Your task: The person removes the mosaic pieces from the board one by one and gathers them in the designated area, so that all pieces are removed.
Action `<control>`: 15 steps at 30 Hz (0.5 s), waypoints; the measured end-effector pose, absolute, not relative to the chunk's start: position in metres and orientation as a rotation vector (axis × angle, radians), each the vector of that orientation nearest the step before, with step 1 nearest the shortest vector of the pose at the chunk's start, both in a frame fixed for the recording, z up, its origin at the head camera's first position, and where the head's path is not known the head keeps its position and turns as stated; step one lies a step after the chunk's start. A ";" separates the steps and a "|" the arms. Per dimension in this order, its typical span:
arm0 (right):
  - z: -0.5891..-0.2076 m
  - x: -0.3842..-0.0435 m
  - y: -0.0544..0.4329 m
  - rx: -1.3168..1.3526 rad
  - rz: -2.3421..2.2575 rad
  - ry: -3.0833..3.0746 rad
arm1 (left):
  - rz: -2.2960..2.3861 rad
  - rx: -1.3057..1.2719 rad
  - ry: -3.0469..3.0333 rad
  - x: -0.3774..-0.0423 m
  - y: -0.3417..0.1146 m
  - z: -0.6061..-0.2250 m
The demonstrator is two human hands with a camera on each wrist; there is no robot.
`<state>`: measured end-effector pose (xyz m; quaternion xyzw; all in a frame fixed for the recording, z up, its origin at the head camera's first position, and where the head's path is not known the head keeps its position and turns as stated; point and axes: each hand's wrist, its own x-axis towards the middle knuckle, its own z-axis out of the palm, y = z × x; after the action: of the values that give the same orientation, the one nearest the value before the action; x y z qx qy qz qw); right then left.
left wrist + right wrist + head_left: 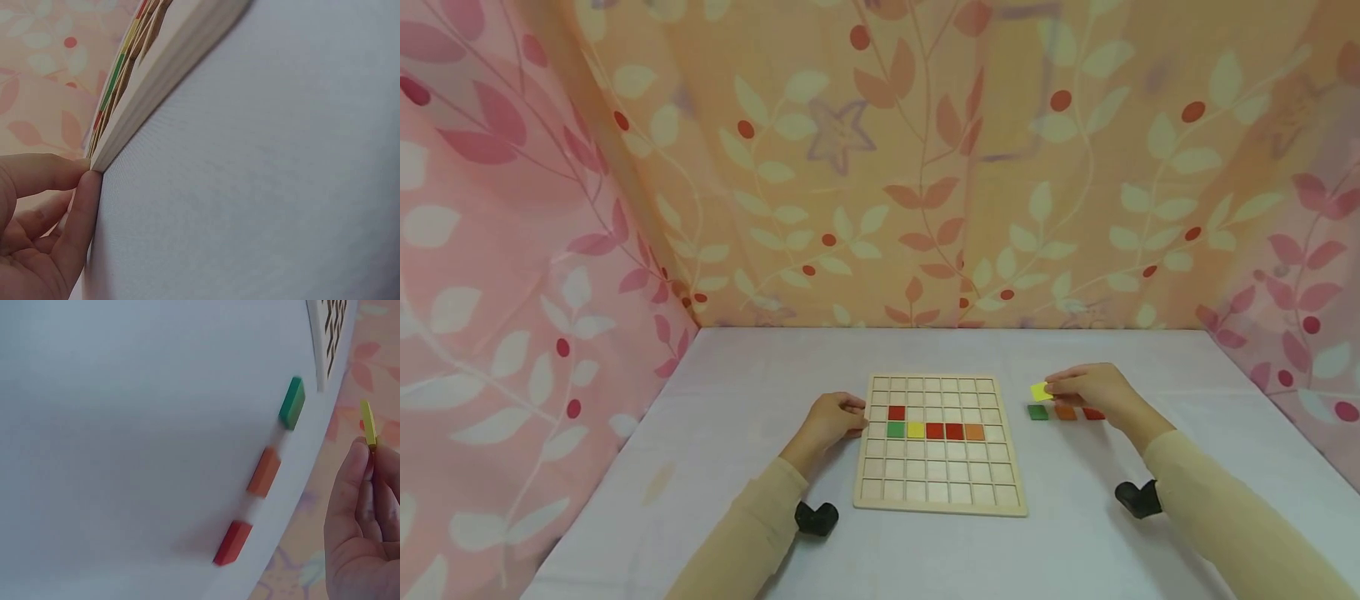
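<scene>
A wooden grid board (pixel 940 492) lies on the table with red, green, yellow and orange square tiles in two of its rows. My left hand (pixel 833 417) is at the board's left edge; in the left wrist view its thumb and a finger (pixel 84 187) pinch the board's side. Beyond the board's right edge, my right hand (pixel 1093 392) pinches a yellow tile (pixel 1041 392) between thumb and fingers, raised over the table. Below that hand a green tile (pixel 1038 412), an orange tile (pixel 1065 413) and a red tile (pixel 1093 414) lie in a row.
The white table (pixel 737 375) ends at a patterned curtain (pixel 925 208) behind and more curtain at both sides. A dark device sits at the left wrist (pixel 816 518) and another at the right wrist (pixel 1138 498).
</scene>
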<state>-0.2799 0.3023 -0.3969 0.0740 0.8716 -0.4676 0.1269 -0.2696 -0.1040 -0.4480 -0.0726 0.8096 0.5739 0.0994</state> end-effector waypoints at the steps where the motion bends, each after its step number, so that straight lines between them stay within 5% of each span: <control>1: -0.397 -0.279 0.307 0.218 -1.351 2.543 | 1.696 -0.212 2.397 -0.269 -0.104 -0.448; 15: -0.399 -0.270 0.358 0.236 -1.424 2.450 | 1.709 -0.230 2.387 -0.270 -0.103 -0.452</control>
<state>-0.2699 0.3577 -0.3990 0.0821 0.8521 -0.4951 0.1485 -0.2701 -0.1031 -0.4516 -0.0776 0.8068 0.5774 0.0984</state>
